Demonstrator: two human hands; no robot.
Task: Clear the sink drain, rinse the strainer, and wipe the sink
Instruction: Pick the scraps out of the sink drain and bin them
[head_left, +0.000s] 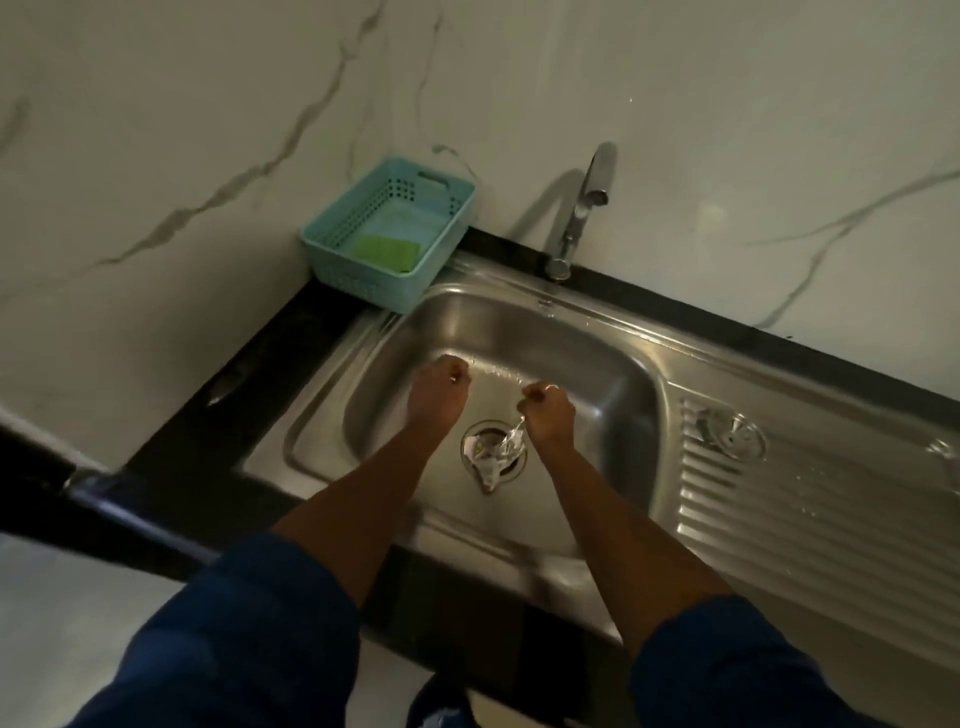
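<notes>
A steel sink (613, 374) is set in a black counter. At its bottom is the round drain (493, 447) with crumpled clear plastic wrapper scraps (488, 457) lying on it. My right hand (550, 410) hovers just above the drain with curled fingers and pinches one end of the wrapper scrap, which hangs down to the drain. My left hand (439, 389) is inside the basin to the left of the drain, fingers curled into a loose fist, holding nothing that I can see. Both hands are blurred.
A teal plastic basket (332, 244) with a green sponge (387, 252) stands at the sink's back left corner. The chrome tap (582, 208) rises behind the basin. A ribbed steel drainboard (810, 499) extends to the right, with a round metal piece (732, 434) on it. Marble wall behind.
</notes>
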